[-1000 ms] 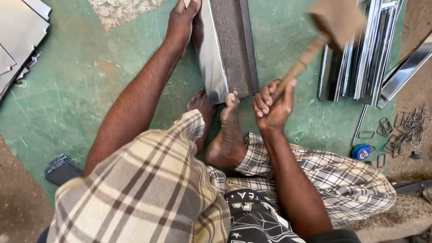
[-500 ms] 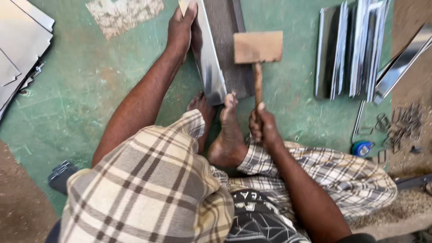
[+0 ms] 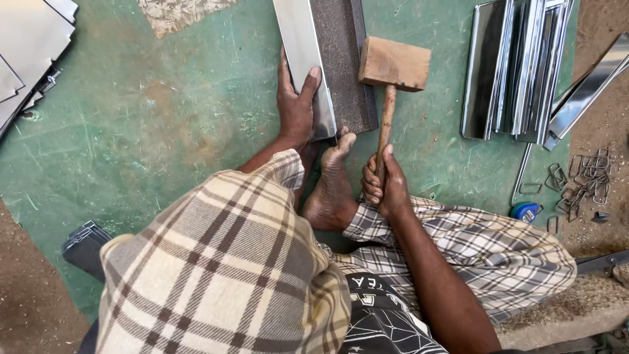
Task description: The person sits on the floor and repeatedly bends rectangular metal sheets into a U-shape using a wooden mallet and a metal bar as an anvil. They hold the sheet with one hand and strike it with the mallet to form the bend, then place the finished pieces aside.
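Observation:
My left hand [image 3: 296,105] grips the near end of a shiny bent sheet-metal strip [image 3: 300,39] that lies against a dark steel angle bar [image 3: 341,65] on the green floor. My right hand [image 3: 385,187] holds the handle of a wooden mallet [image 3: 393,64]; its block head hovers just right of the bar. My bare foot [image 3: 331,187] presses at the near end of the bar, between both hands.
A stack of folded shiny metal strips [image 3: 514,65] lies at the upper right, with several small wire clips [image 3: 586,177] and a blue tape measure [image 3: 526,211] below. Flat metal sheets [image 3: 26,46] sit at the upper left. A dark block [image 3: 84,244] lies at lower left.
The mallet came down from a raised swing and now sits lower to the right of the bar. My left hand slid nearer along the strip toward its near end.

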Available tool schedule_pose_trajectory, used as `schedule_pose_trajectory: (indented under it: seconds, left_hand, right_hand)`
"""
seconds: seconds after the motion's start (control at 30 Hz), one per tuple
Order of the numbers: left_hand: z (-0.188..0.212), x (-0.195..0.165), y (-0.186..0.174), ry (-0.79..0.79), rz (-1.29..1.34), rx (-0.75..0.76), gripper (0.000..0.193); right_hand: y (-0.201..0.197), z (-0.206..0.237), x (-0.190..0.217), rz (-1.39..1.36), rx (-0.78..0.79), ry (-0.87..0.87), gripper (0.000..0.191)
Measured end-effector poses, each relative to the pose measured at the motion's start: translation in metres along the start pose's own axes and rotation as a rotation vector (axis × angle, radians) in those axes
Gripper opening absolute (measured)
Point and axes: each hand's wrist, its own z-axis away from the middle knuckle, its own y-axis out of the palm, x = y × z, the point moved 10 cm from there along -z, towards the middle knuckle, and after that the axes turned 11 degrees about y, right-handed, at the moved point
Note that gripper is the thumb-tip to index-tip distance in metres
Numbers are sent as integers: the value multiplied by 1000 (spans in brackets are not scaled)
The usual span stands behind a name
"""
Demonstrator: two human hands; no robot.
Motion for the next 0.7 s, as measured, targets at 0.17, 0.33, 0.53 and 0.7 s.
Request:
schedule_pose_trajectory:
  seconds: [0.17,0.33,0.53,0.7]
  left_hand:
    - [-43,2,-5,52,95,-7,81]
    - [-57,4,-7,45,157,-23,81]
    - [-54,4,-11,29,114,-38,81]
    - [-50,6,-9,12,206,-16,83]
  right_hand:
    - [4,67,66,313,-279,-505,52]
    - [11,121,112,92,-142,-1007,50]
    - [21,49,44,564,-247,-444,63]
    - [-15,43,30,136,-237,-362,59]
